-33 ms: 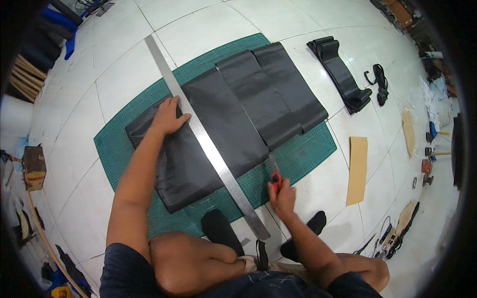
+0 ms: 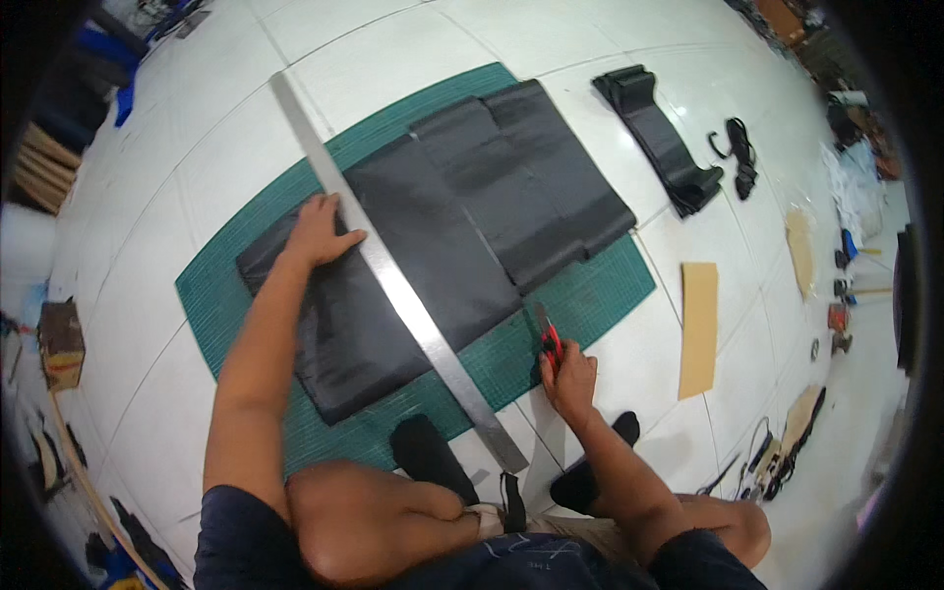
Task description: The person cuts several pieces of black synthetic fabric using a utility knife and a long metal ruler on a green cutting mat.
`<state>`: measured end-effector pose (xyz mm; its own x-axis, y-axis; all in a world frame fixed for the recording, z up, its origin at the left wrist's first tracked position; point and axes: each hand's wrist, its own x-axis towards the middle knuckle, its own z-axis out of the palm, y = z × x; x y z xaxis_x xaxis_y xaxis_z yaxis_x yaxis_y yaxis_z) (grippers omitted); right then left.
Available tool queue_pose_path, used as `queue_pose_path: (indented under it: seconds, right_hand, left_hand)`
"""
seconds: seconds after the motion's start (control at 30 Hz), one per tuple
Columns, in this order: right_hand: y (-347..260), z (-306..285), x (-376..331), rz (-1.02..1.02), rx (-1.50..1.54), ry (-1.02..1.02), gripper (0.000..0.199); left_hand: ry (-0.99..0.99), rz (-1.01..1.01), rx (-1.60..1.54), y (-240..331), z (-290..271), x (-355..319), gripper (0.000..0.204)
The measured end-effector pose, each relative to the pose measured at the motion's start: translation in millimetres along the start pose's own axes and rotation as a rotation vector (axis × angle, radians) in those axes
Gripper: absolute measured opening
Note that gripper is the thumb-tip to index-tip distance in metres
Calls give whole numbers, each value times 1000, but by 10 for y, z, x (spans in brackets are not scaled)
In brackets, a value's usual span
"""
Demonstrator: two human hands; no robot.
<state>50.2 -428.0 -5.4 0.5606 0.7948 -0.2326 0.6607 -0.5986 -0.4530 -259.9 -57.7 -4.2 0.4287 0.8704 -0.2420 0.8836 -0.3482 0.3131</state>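
Note:
A long steel ruler (image 2: 398,290) lies slantwise over folded black sheet material (image 2: 433,236). My left hand (image 2: 320,233) presses on the ruler's left edge, thumb spread apart from the fingers and resting on the metal. Under the black material is a green cutting mat (image 2: 600,295). My right hand (image 2: 570,382) is closed around a red utility knife (image 2: 551,343). Its blade points away from me, above the mat, just off the near right corner of the black material. The blade does not appear to touch the material.
To the right on the white tiles lie a folded black strip (image 2: 664,147), a black cord bundle (image 2: 741,159) and a tan board (image 2: 699,329). A brown box (image 2: 61,344) stands at the left. My feet in black socks (image 2: 433,457) are at the mat's near edge.
The knife blade has come slightly away from the black material's corner, toward me. My left hand stays on the ruler. The whole view has shifted a little.

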Motion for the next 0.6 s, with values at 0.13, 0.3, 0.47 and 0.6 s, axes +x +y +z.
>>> queue_pose_path:
  seconds: [0.13,0.3,0.47,0.6]
  right_hand:
    - [650,-225,253,-316,-168,31,32]
    - [632,-543,546,-414,-175,-45,45]
    - [2110,-1280,1665,91,-216,573,62]
    - [2639,-1873,2100,444,-210,476,102]
  left_hand:
    - [-96,-6,54,53,2,73,117]
    - [-157,-111,-20,66,-214,25,123]
    - [-145,-74,-83,225,-107,92,129]
    - [-147,-100,-48,167,-162,40,133]
